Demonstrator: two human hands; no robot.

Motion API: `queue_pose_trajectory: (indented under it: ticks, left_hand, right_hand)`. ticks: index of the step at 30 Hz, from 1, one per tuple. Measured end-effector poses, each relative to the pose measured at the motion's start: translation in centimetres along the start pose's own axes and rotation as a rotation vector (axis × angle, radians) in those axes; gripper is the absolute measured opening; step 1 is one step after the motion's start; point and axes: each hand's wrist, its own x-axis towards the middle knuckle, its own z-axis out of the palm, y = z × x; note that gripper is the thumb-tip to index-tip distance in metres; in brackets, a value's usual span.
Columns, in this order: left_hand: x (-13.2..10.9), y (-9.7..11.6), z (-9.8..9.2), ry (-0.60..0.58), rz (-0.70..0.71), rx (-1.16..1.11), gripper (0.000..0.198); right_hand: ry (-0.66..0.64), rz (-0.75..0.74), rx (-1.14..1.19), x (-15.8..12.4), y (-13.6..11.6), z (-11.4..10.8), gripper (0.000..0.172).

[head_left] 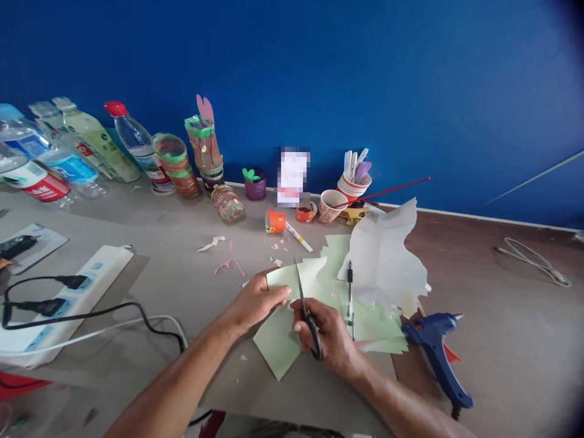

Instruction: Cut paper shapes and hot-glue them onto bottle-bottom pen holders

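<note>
My left hand [262, 298] pinches a sheet of pale green paper [280, 347] between thumb and fingers, near its left edge. In my right hand [331, 334] is a pair of black-handled scissors [314, 334], its blades pointing away from me and lying across the paper. The paper's upper part rises beside the blades, while its lower corner hangs toward the table's front edge. Just right of my right hand lies a black-and-clear pen [350, 298], on top of more green paper [376, 328].
A blue glue gun [438, 353] lies at right, near a torn white sheet [387, 255]. Paper cups [332, 207], a marker [298, 237] and paper scraps [230, 266] are beyond my hands. Bottles [141, 146] line the back left. A power strip [77, 298] with cables sits at left.
</note>
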Motion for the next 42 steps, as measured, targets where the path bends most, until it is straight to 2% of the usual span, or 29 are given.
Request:
queue_pose_trajectory:
  ticks: [7, 12, 19, 22, 26, 30, 33, 37, 40, 42]
  left_hand:
    - [0.0, 0.2, 0.0, 0.000, 0.008, 0.002, 0.024]
    - [0.1, 0.2, -0.3, 0.016, 0.033, -0.026, 0.018]
    - [0.4, -0.2, -0.8, 0.058, 0.075, -0.057, 0.021]
    - [0.5, -0.4, -0.7, 0.095, 0.099, -0.102, 0.024]
    - [0.5, -0.2, -0.6, 0.092, 0.112, -0.161, 0.028]
    - [0.5, 0.1, -0.6, -0.013, 0.071, -0.095, 0.026]
    - [0.4, 0.1, -0.6, -0.080, 0.003, -0.047, 0.032]
    - [0.3, 0.0, -0.6, -0.111, -0.058, 0.059, 0.035]
    - [0.3, -0.1, -0.5, -0.124, -0.070, 0.104, 0.034]
    - [0.3, -0.2, -0.5, -0.093, -0.045, 0.089, 0.033]
  right_hand:
    - [0.019, 0.027, -0.015, -0.1, 0.7, 0.1, 0.040]
    - [0.035, 0.060, -0.007, -0.1, 0.4, 0.0, 0.038]
    - [0.169, -0.041, 0.174, 0.1, -0.5, -1.5, 0.044]
    - [0.208, -0.059, 0.175, 0.2, -0.5, -2.2, 0.044]
    - [0.170, -0.128, 0.132, 0.0, -0.7, -2.7, 0.045]
    - [0.052, -0.195, 0.169, -0.4, -0.9, -3.1, 0.053]
    - [-0.018, -0.183, 0.196, -0.4, -0.8, -3.4, 0.055]
    - [-0.080, -0.154, 0.238, -0.3, -0.5, -3.5, 0.054]
    - [-0.079, -0.141, 0.251, -0.1, -0.6, -3.4, 0.058]
    - [-0.059, -0.124, 0.256, -0.1, -0.6, -3.3, 0.062]
